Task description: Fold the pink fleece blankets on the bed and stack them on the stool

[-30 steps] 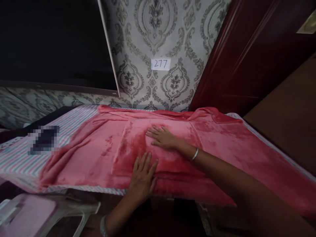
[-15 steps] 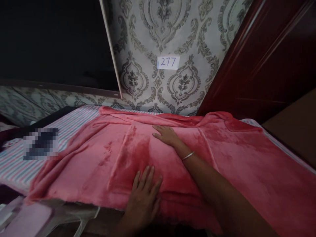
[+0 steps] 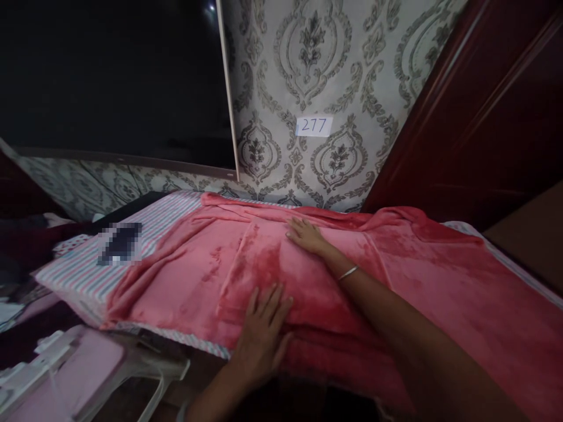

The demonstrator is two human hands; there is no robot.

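A plush pink-red blanket [image 3: 185, 275] lies spread over a table covered with a striped cloth [image 3: 88, 266]. My left hand [image 3: 264, 334] lies flat on the blanket's near edge, fingers spread. My right hand [image 3: 308, 235] rests palm down further back on the blanket near its far fold, fingers stretched out. A thin bangle [image 3: 347, 272] sits on my right wrist. Neither hand holds anything.
A dark blurred object [image 3: 119, 243] lies on the striped cloth at the left. A pale plastic chair [image 3: 88, 375] stands below the table's near left corner. Patterned wallpaper with a "277" label [image 3: 314, 125] is behind, a dark screen [image 3: 114, 82] left, a dark red door [image 3: 475, 117] right.
My right hand has slid away from me toward the blanket's far edge. My left hand has stayed flat at the near edge. The view has shifted, so everything sits further right.
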